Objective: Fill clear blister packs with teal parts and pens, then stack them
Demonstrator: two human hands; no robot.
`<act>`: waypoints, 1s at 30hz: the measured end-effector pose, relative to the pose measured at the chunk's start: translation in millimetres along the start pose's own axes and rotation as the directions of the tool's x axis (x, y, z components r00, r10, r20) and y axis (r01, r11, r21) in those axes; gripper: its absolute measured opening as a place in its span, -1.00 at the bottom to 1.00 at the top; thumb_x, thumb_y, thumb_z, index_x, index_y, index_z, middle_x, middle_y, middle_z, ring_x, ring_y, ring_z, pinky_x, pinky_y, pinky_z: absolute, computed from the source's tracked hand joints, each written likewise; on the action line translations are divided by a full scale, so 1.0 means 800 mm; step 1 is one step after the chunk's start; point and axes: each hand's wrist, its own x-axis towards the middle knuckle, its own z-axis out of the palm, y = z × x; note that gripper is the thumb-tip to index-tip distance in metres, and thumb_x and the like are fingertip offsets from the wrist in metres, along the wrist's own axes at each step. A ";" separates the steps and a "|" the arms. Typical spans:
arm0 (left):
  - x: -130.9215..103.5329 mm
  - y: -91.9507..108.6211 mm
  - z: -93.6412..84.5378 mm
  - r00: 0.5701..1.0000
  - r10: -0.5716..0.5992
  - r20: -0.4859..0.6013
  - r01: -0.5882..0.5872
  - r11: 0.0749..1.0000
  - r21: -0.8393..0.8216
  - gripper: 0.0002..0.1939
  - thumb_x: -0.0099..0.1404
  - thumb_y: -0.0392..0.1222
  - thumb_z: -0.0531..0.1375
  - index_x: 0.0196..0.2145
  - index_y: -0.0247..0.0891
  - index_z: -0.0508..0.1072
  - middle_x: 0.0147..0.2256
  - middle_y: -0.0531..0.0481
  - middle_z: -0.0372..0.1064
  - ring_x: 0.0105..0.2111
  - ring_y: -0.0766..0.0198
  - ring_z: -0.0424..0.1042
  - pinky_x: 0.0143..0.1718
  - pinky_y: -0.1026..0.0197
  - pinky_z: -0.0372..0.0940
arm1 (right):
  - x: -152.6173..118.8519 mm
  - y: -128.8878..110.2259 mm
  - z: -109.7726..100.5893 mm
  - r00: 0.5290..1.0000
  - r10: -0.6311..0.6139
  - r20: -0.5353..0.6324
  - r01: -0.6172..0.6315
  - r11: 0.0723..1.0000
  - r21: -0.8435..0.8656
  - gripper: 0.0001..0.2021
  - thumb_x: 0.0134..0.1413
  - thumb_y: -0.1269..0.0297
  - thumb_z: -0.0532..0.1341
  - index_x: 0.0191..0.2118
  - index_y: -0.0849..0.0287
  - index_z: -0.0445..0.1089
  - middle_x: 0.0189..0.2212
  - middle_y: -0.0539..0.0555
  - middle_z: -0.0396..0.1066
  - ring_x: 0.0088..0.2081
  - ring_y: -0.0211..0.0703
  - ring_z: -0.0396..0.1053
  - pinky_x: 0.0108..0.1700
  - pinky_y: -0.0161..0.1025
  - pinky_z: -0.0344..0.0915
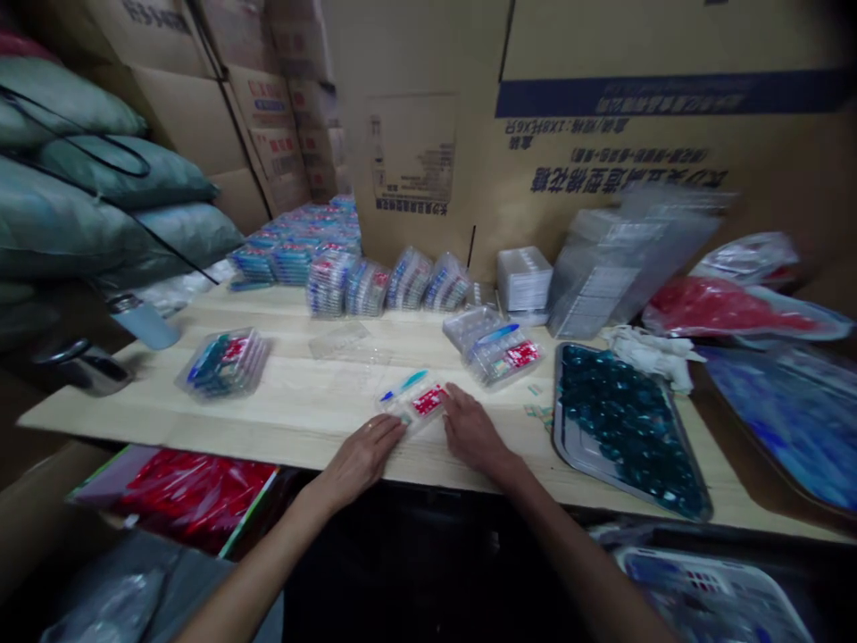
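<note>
A wooden bench (295,424) runs along a wall of cardboard cartons (419,67), and at its near edge a clear plastic tray (410,413) lies flat between two bare hands. The left hand (367,454) touches the tray's near left side and the right hand (474,430) its right end, fingers bent and fairly close together; I can't tell whether either is pinching. Just beyond the right hand a filled tray stack (501,364) crowds the space, with small printed slips (539,413) to its right, then a metal tray (589,454) heaped with glossy teal pieces (612,411). Thin clear sheets (343,343) lie behind the handled tray; farther left sits another filled stack (231,364). Along the back stand bundled packs (408,279) and a tall stack of clear plastic (595,268). The handled tray carries a slim blue pen-like piece along its far left side and a red, white-dotted patch toward the right.
</note>
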 end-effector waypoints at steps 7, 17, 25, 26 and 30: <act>0.009 -0.007 -0.001 0.984 -0.113 -0.139 0.125 0.989 0.083 -0.65 0.35 -0.26 0.11 0.07 -0.28 0.43 0.05 -0.23 0.40 0.09 0.02 0.35 0.07 -0.06 0.35 | -0.017 -0.025 -0.015 0.999 -0.043 0.028 0.040 0.995 0.097 -0.38 0.15 0.45 0.06 0.34 0.42 0.05 0.34 0.36 0.01 0.35 0.03 -0.02 0.34 -0.07 0.02; -0.006 -0.018 0.026 0.992 -0.087 -0.092 0.107 0.965 0.241 -0.31 0.12 -0.55 0.01 0.18 -0.16 0.39 0.11 -0.07 0.41 0.11 0.00 0.32 -0.03 0.02 0.34 | -0.081 0.051 -0.042 0.969 0.121 -0.215 -0.096 0.988 0.120 -0.53 0.11 0.52 0.04 0.14 0.35 0.34 0.16 0.36 0.30 0.22 0.05 0.23 0.25 0.03 0.21; -0.067 0.043 -0.014 0.977 -0.160 -0.139 0.178 0.976 0.125 -0.48 0.33 -0.46 0.05 0.19 -0.11 0.34 -0.02 -0.09 0.44 0.04 0.13 0.33 0.04 0.04 0.29 | -0.115 0.070 -0.015 0.930 0.089 -0.358 -0.010 0.976 0.218 -0.62 0.14 0.51 0.00 0.03 0.18 0.38 -0.02 0.21 0.40 0.03 -0.04 0.36 0.11 0.02 0.33; -0.076 0.043 -0.016 0.967 -0.193 -0.164 0.215 0.968 0.130 -0.49 0.34 -0.45 0.06 0.19 -0.12 0.33 -0.02 -0.11 0.43 0.03 0.12 0.33 0.04 0.03 0.29 | -0.100 0.058 -0.013 0.940 0.057 -0.338 0.020 0.975 0.220 -0.59 0.12 0.52 0.01 0.04 0.18 0.37 0.00 0.22 0.39 0.05 -0.03 0.34 0.14 0.03 0.31; -0.113 0.024 -0.026 0.921 -0.302 -0.247 0.347 0.923 0.164 -0.51 0.34 -0.44 0.05 0.17 -0.15 0.34 -0.07 -0.14 0.40 -0.01 0.10 0.32 0.01 -0.03 0.30 | -0.001 -0.011 -0.005 0.986 -0.066 -0.154 0.093 0.980 0.178 -0.46 0.04 0.54 0.02 0.18 0.26 0.28 0.18 0.28 0.27 0.22 0.02 0.17 0.25 0.06 0.15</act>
